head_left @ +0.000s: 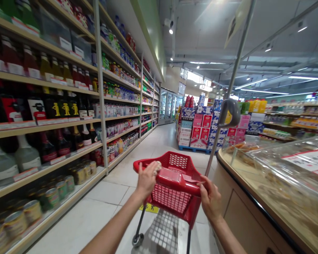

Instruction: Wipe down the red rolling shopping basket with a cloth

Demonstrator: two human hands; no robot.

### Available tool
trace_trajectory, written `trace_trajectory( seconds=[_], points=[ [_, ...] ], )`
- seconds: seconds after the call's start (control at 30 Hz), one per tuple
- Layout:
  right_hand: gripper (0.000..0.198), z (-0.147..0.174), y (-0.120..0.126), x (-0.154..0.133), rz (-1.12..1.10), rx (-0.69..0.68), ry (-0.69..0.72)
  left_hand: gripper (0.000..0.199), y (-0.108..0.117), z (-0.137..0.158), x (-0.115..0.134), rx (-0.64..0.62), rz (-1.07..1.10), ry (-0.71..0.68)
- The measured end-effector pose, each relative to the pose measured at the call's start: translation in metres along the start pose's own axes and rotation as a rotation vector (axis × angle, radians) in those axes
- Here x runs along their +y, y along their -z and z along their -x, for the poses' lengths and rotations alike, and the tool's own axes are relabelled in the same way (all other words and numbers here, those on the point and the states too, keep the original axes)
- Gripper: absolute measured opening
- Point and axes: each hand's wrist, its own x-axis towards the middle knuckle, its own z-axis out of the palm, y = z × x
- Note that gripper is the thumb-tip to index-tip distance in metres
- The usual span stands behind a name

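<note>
A red plastic shopping cart [171,199] stands in front of me, its basket showing no goods that I can make out. My left hand [146,178] is closed over the left part of the red handle [172,180], with a crumpled pale cloth or tissue [157,167] under its fingers. At the handle's right end, my right hand [210,195] is closed, thumb and fingers wrapped around it. A grey pole with a hooked plastic holder [229,113] rises beyond the right hand; its lower end is hidden by the cart.
Tall shelves [69,123] of bottles and cans line the left side. Close on the right is a display counter [238,187] with clear covers. Stacked drink cartons [198,130] stand on a blue pallet ahead. A tiled aisle [156,137] runs toward glass-door fridges [168,104].
</note>
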Motion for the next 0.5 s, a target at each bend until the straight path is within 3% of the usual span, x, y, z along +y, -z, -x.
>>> trace_trajectory(
  seconds=[0.1, 0.17, 0.3, 0.37, 0.43, 0.5],
  points=[
    [0.034, 0.0, 0.0, 0.0, 0.007, -0.004, 0.017, 0.037, -0.015, 0.007, 0.044, -0.087, 0.09, -0.24],
    [0.033, 0.0, 0.001, 0.002, 0.007, -0.019, 0.033, 0.037, -0.016, 0.006, 0.05, -0.105, 0.087, -0.288],
    [0.033, 0.003, 0.002, 0.003, -0.007, -0.031, 0.078, 0.037, -0.001, -0.006, 0.011, 0.008, -0.012, -0.017],
    [0.033, 0.005, -0.001, 0.002, -0.004, -0.011, 0.082, 0.037, -0.001, -0.008, 0.008, 0.02, -0.027, 0.03],
    [0.034, 0.006, -0.003, 0.001, 0.002, 0.004, 0.077, 0.034, -0.011, -0.003, 0.028, -0.02, -0.004, -0.048],
    [0.034, 0.006, -0.004, 0.001, -0.001, 0.001, 0.08, 0.034, -0.024, 0.006, 0.06, -0.081, 0.064, -0.261]
  ],
)
